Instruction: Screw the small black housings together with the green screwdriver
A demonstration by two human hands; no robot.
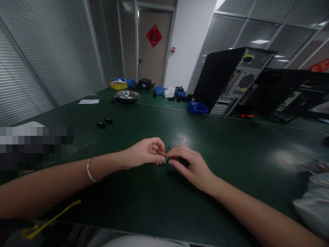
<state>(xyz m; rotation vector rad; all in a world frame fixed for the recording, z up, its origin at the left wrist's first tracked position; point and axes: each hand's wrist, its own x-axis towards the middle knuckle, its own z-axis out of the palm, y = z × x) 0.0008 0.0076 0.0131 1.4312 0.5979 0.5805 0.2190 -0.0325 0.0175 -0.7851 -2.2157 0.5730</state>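
Over the middle of the green table [123, 202], a small green piece that looks like a circuit board [166, 160] sits between my two hands. My left hand [144, 152] pinches it between thumb and curled fingers. From the other side, the thumb and forefinger of my right hand [192, 165] close on its edge. Fingertips cover much of the piece, so its details are hidden. Just behind the right fingers, a thin metallic bit [170, 147] shows, partly covered. Two small black parts with green on top, one nearer [101, 125] and one farther [108, 120], lie to the left.
A metal bowl [126, 96], a yellow tray [118, 85] and a white paper [88, 102] lie at the back left. Toward the back right are a blue bin [197, 107] and a black computer tower [228, 79]. Another person's grey sleeve [312, 202] is at the right edge.
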